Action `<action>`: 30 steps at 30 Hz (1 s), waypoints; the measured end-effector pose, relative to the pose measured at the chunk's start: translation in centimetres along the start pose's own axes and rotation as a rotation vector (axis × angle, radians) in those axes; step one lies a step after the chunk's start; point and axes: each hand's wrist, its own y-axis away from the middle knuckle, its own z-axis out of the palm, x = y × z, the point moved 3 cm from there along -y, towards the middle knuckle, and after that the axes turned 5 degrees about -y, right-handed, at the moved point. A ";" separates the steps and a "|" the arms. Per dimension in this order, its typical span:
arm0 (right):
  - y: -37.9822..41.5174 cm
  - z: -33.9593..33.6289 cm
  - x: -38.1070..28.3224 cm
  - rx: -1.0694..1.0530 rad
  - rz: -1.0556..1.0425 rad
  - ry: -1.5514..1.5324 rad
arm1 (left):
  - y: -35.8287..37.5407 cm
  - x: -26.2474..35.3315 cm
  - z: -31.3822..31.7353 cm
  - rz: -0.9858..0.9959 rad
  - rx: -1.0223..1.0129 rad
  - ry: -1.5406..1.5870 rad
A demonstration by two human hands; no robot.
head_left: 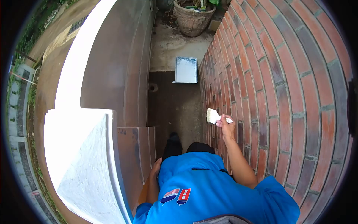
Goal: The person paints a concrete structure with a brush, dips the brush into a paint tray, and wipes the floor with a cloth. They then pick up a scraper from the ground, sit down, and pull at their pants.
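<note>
My right hand (pixel 227 128) is closed around the handle of a wide, white-coated paintbrush (pixel 214 115). Its pale bristles point left and slightly up, close to the red brick wall (pixel 276 93). Down by my hip, my left hand (pixel 156 166) rests against my dark trousers beside the brown tiled wall; its fingers are mostly hidden. On the ground ahead lies a paint tray (pixel 186 71) smeared with white paint, apart from both hands.
To my left stands a low wall with a white-painted top (pixel 80 149) and brown tiled side (pixel 132 149). A large planter (pixel 193 18) stands at the passage's far end. The brick wall bounds the narrow dark floor (pixel 175 108) on the right.
</note>
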 end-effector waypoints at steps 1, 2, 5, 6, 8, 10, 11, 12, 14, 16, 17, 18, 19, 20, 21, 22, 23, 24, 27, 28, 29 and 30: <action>-1.2 0.9 -0.3 0.009 -0.009 0.008 | 0.6 1.9 0.2 -0.038 0.002 -0.003; -2.5 1.8 -0.6 0.027 -0.017 0.012 | -0.8 1.7 -0.3 -0.012 0.009 -0.003; -7.0 4.7 -1.2 0.065 -0.054 0.020 | -5.0 -0.2 -1.7 0.056 0.032 0.002; -8.5 5.5 -1.3 0.068 -0.068 0.027 | -5.4 0.6 -1.6 0.047 0.040 0.012; -11.6 7.2 -1.3 0.065 -0.078 0.039 | -6.4 2.2 -1.7 0.012 0.049 0.033; -15.3 9.0 -1.6 0.051 -0.081 0.045 | -7.1 5.3 -1.1 -0.033 0.058 0.046; -17.3 9.9 -1.8 0.046 -0.079 0.062 | -7.4 6.9 -0.8 -0.059 0.064 0.050; -19.2 11.0 -2.0 0.042 -0.076 0.080 | -7.9 8.9 -0.4 -0.085 0.069 0.050; -23.5 13.3 -2.0 0.045 -0.071 0.126 | -8.9 12.8 0.5 -0.128 0.085 0.052; -27.9 15.8 -1.3 0.016 -0.037 0.145 | -9.8 17.4 1.3 -0.181 0.112 0.044; -30.3 16.8 -0.9 0.001 -0.017 0.155 | -10.4 19.7 2.0 -0.206 0.125 0.032; -33.2 17.5 0.9 -0.011 0.029 0.143 | -11.1 22.5 2.5 -0.233 0.141 0.018; -35.5 18.5 1.2 -0.004 0.038 0.187 | -11.9 25.2 2.9 -0.249 0.156 -0.006; -37.3 19.2 1.7 0.009 0.053 0.233 | -12.8 27.9 3.3 -0.260 0.174 -0.033; -38.8 19.7 2.2 0.023 0.070 0.283 | -14.0 29.8 3.2 -0.243 0.181 -0.059; -41.4 19.7 4.3 0.029 0.043 0.374 | -15.4 31.7 3.3 -0.221 0.191 -0.090; -43.4 20.1 5.2 0.035 0.003 0.403 | -18.3 31.8 2.2 -0.139 0.189 -0.104; -44.7 20.6 5.7 0.037 -0.034 0.438 | -21.1 32.0 1.2 -0.058 0.186 -0.117; -47.7 21.6 5.9 0.026 -0.052 0.526 | -22.6 38.8 1.7 0.132 0.245 -0.354; -48.4 21.9 5.7 0.032 -0.023 0.554 | -22.2 42.3 2.8 0.130 0.265 -0.436; -48.9 22.4 5.4 0.040 0.011 0.582 | -22.2 45.3 3.7 0.126 0.283 -0.521; -49.3 23.0 5.0 0.050 -0.013 0.648 | -22.7 47.4 4.5 0.115 0.259 -0.550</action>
